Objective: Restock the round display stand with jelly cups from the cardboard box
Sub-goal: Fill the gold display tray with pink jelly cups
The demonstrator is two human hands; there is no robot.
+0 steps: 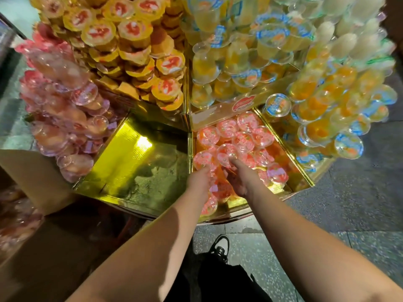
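Note:
The round display stand (290,149) has gold-lined wedge compartments. Both hands reach into the front compartment, which holds several red jelly cups (244,136). My left hand (199,180) rests on the cups at the compartment's left side, its fingers curled down around one red cup (201,160). My right hand (239,177) grips another red cup (226,154), fingertips on its rim. The wedge to the left (139,162) has a bare gold floor. A cardboard box (32,177) stands at the left edge, with pink cups (15,223) inside it.
Piles of pink cups (63,105), yellow-lidded cups (130,53) and clear orange-fruit cups (327,94) fill the upper tiers. Speckled floor (349,203) lies to the right. My black shoe (220,247) stands below the stand.

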